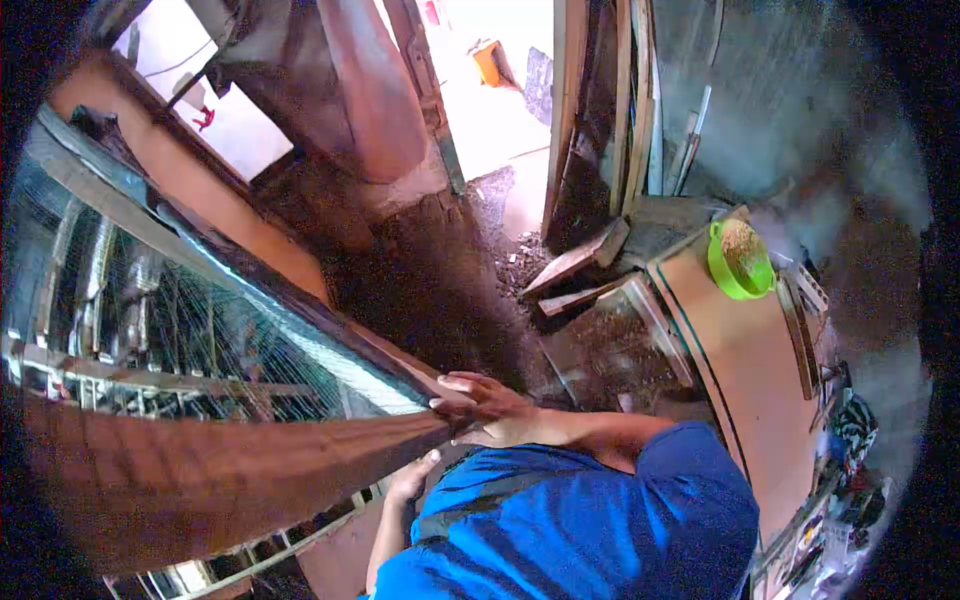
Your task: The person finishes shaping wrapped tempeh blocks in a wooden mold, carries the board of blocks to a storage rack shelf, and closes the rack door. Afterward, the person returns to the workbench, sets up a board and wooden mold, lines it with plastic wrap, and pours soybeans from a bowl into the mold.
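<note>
A long wooden beam (290, 330) slants from the upper left down to my body. Fine threads or mesh (190, 300) stretch beside it; I cannot tell which. Below spreads a broad brown panel (230, 480), cloth or wood. My right hand (490, 408) is closed over the near end of the beam, its fingers bent across the edge. Just below it, my left hand (410, 478) is at the panel's near corner with the thumb showing. The panel and my shirt hide most of the left fingers.
To the right, a green basket (740, 262) with grainy contents stands on a tan tabletop (760, 390). Wooden boards (580, 265) and rubble lie on the floor ahead. Poles (640, 110) lean beside a bright doorway (500, 90). Clutter (850, 480) lies at the right edge.
</note>
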Available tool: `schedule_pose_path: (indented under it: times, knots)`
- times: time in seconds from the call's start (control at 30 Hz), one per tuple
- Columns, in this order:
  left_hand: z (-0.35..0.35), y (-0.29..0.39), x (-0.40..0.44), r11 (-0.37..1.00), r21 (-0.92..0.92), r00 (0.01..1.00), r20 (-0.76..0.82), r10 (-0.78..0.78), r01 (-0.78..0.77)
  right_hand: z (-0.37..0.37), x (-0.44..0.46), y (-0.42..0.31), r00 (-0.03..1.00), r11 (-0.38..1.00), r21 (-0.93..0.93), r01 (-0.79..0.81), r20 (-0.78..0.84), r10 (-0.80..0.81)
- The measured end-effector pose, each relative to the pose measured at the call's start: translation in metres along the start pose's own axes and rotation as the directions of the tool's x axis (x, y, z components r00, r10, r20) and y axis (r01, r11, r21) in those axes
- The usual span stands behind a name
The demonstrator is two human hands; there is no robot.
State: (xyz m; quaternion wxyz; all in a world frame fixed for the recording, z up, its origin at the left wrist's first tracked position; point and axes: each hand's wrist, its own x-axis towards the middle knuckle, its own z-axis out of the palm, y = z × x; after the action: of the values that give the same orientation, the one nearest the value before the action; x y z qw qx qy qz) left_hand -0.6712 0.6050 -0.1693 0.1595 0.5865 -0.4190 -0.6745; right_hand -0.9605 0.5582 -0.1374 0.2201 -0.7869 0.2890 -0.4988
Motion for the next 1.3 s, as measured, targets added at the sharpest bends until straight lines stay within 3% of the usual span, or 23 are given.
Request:
schedule_pose_path:
  times: [0.03,0.07,0.13,0.23,0.27,0.33,0.37,0.4,0.43,0.47,0.5,0.57,0.6,0.63,0.67,0.73,0.77,0.83,0.93,1.03,1.07,1.17,1.3]
  knots:
    - [-0.013,-0.038,-0.005,0.987,-0.16,1.0,0.029,-0.006,0.01,0.008,-0.004,-0.005,0.998,0.999,-0.021,0.034,0.054,-0.033]
    - [-0.027,-0.076,-0.012,0.952,-0.305,0.999,0.037,0.012,0.0,0.025,-0.011,-0.01,0.995,0.994,0.072,-0.088,0.059,0.084]
    - [-0.047,-0.13,-0.04,0.862,-0.503,0.998,-0.008,0.06,-0.056,0.043,-0.027,-0.03,0.97,0.978,0.057,-0.201,0.149,0.19]
    - [-0.075,-0.175,-0.074,0.688,-0.653,0.948,-0.189,0.257,-0.316,0.058,-0.051,-0.034,0.853,0.891,-0.051,-0.45,0.27,0.446]
    - [-0.069,-0.157,-0.097,0.652,-0.688,0.948,-0.247,0.202,-0.318,0.062,-0.062,-0.032,0.811,0.852,-0.066,-0.519,0.278,0.515]
    - [-0.072,-0.153,-0.115,0.622,-0.722,0.95,-0.279,0.141,-0.304,0.063,-0.086,-0.031,0.678,0.735,-0.124,-0.667,0.308,0.667]
    - [-0.082,-0.169,-0.122,0.488,-0.778,0.915,-0.379,0.137,-0.396,0.067,-0.106,-0.026,0.644,0.699,-0.17,-0.694,0.287,0.709]
    - [-0.096,-0.177,-0.13,0.456,-0.782,0.901,-0.413,0.13,-0.424,0.063,-0.117,-0.028,0.485,0.561,-0.241,-0.792,0.31,0.818]
    - [-0.11,-0.185,-0.138,0.424,-0.784,0.887,-0.446,0.123,-0.453,0.069,-0.142,-0.02,0.445,0.52,-0.301,-0.8,0.284,0.849]
    - [-0.118,-0.179,-0.145,0.347,-0.807,0.858,-0.513,-0.013,-0.477,0.072,-0.172,-0.009,0.442,0.508,-0.298,-0.808,0.264,0.857]
    - [-0.121,-0.161,-0.153,0.268,-0.816,0.814,-0.561,-0.153,-0.512,0.078,-0.204,0.002,0.352,0.427,-0.381,-0.82,0.251,0.902]
    - [-0.127,-0.157,-0.167,0.473,-0.705,0.792,-0.61,-0.023,-0.529,0.072,-0.248,0.009,0.244,0.348,-0.362,-0.865,0.303,0.921]
    - [-0.143,-0.162,-0.172,0.426,-0.717,0.774,-0.631,-0.059,-0.552,0.05,-0.225,-0.029,0.187,0.245,-0.271,-0.931,0.222,0.957]
    - [-0.146,-0.151,-0.177,0.379,-0.725,0.755,-0.649,-0.095,-0.575,0.042,-0.227,-0.031,0.033,0.105,-0.322,-0.941,0.22,0.975]
    - [-0.147,-0.14,-0.18,0.421,-0.681,0.683,-0.709,-0.177,-0.599,0.057,-0.272,-0.015,0.083,0.067,-0.373,-0.925,-0.026,0.996]
    - [-0.178,-0.165,-0.183,0.422,-0.679,0.702,-0.7,-0.129,-0.6,0.035,-0.273,-0.016,0.097,-0.029,-0.415,-0.909,-0.281,0.955]
    - [-0.195,-0.182,-0.187,0.424,-0.676,0.716,-0.693,-0.086,-0.603,0.021,-0.28,-0.011,0.176,-0.026,-0.453,-0.891,-0.398,0.901]
    - [-0.21,-0.188,-0.192,0.433,-0.639,0.67,-0.736,-0.102,-0.636,-0.019,-0.25,-0.017,-0.004,-0.23,-0.317,-0.92,-0.58,0.815]
    - [-0.217,-0.187,-0.196,0.464,-0.579,0.564,-0.804,-0.188,-0.67,-0.072,-0.239,-0.003,-0.03,-0.321,-0.262,-0.91,-0.73,0.682]
    - [-0.223,-0.187,-0.196,0.491,-0.554,0.503,-0.829,-0.246,-0.672,-0.104,-0.238,0.014,-0.02,-0.402,-0.29,-0.868,-0.79,0.613]
    - [-0.223,-0.189,-0.195,0.5,-0.545,0.486,-0.835,-0.256,-0.673,-0.111,-0.241,0.022,-0.097,-0.448,-0.258,-0.856,-0.771,0.63]
    - [-0.226,-0.183,-0.192,0.529,-0.536,0.438,-0.844,-0.31,-0.658,-0.117,-0.248,0.033,-0.157,-0.498,-0.223,-0.838,-0.775,0.612]
    - [-0.216,-0.173,-0.182,0.567,-0.539,0.398,-0.843,-0.363,-0.623,-0.117,-0.243,0.027,-0.131,-0.523,-0.255,-0.814,-0.795,0.593]
